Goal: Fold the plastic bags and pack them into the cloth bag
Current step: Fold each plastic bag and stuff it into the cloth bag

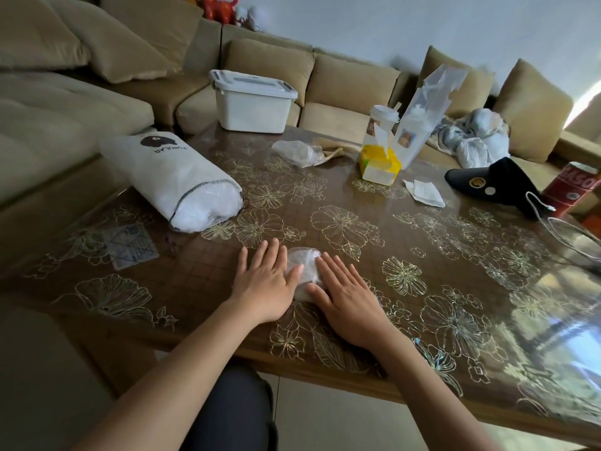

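Note:
A small folded clear plastic bag (304,268) lies flat on the brown flowered table (422,255) near its front edge. My left hand (265,284) lies flat with straight fingers along the bag's left side, thumb on it. My right hand (348,297) presses flat on the bag's right side, fingers straight. The white cloth bag (172,180), printed with a bear and "POPULAR", lies on its side at the table's left, its open mouth stuffed with plastic. Another crumpled clear plastic bag (297,153) sits farther back.
A white lidded box (252,100) stands at the back edge. A yellow tissue pack (379,166), cups in a tall clear bag (419,115), a paper scrap (424,193), a black cap (497,183), a red can (574,188) and a white cable (553,219) fill the right. A sofa surrounds the table.

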